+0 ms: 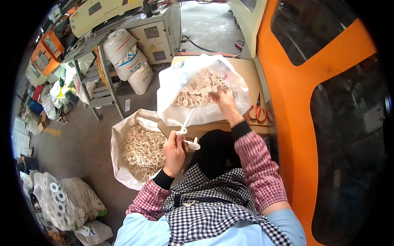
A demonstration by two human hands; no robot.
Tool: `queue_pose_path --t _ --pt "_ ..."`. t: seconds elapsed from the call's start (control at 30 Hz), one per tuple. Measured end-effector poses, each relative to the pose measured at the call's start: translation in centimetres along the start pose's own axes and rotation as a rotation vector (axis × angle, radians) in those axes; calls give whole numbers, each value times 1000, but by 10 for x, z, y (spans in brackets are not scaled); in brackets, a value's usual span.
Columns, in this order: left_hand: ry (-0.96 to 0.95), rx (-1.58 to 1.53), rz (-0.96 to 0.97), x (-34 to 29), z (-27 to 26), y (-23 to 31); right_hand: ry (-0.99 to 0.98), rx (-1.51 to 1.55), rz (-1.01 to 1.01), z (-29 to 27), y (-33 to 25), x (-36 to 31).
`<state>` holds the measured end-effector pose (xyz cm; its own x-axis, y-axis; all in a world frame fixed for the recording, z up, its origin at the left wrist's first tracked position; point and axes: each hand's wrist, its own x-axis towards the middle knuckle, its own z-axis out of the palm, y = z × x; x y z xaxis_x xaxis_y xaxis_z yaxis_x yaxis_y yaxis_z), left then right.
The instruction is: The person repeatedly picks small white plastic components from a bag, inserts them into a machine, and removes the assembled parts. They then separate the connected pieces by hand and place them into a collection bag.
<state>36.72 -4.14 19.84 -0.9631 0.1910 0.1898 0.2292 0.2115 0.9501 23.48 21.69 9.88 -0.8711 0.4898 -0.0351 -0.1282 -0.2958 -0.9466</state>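
Note:
My left hand (174, 152) is closed on a cream-white moulded plastic piece (194, 145). A round disc on the piece points to the right, and a pale branching stem (188, 117) rises above my fingers. My right hand (223, 102) reaches into an opened white sack (168, 108) on the worktop. Its fingers are drawn together at a heap of cream plastic parts (193, 92) with round heads; what they hold, if anything, is hidden. Beside my left hand, a second white sack (117, 143) stands on the floor, full of thin curly plastic scraps (141, 151).
Orange-handled cutters (257, 112) lie at the right of the cardboard-covered worktop (250, 76). An orange machine panel (289, 106) closes off the right side. Stacked full sacks (131, 61) and a metal step stand (100, 92) are at the far left, with bagged rolls (65, 201) at the near left.

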Motion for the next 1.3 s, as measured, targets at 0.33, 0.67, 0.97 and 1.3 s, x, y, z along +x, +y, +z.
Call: queue_pose_path --t 0.33,0.67,0.97,1.3 --pt "4 -924 -707 -10 -10 -7 -672 -939 -1236 31 -88 -188" --pt "77 135 551 -45 -10 -11 -556 86 764 26 -90 -220" --pt "99 356 -162 -113 -86 -124 -207 -164 249 0 -34 -214" --pt "213 636 -936 -146 -276 -342 -434 -349 134 -1 -48 -231"
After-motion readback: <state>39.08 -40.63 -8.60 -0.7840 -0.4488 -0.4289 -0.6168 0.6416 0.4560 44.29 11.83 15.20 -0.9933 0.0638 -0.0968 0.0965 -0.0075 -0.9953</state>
